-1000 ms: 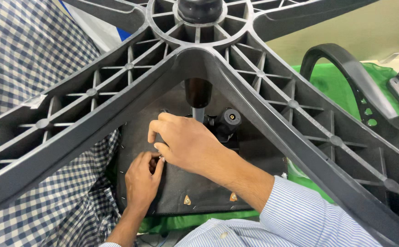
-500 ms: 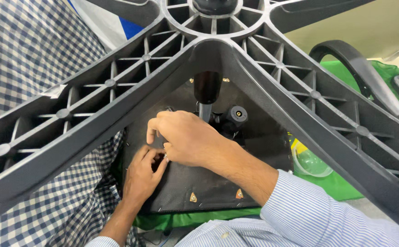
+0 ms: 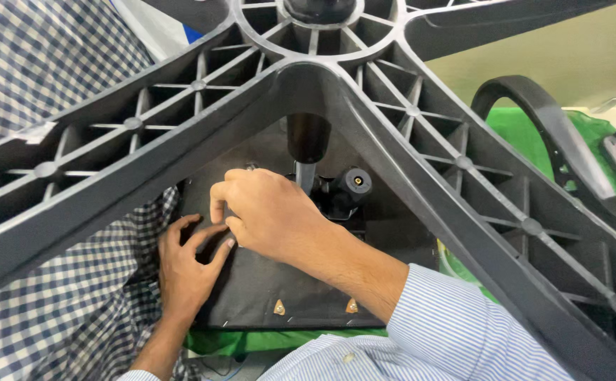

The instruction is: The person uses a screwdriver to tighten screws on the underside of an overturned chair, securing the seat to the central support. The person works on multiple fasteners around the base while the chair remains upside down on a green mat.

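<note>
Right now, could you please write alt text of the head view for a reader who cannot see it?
Two bare hands work on the black underside of an overturned office chair seat: the right hand rests over the mechanism beside the gas cylinder, the left hand touches the seat panel just below it. The grey five-arm chair base fills the foreground, with checked cloth left and a green cover right.

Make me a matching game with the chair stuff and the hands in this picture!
Things:
1. chair base
2. armrest
3. left hand
4. right hand

Places:
A. curved, at the right, over green cloth
B. ribbed spokes across the top
C. beside the black knob
D. lower down, next to checked fabric

Pairs: 1-B, 2-A, 3-D, 4-C
</note>
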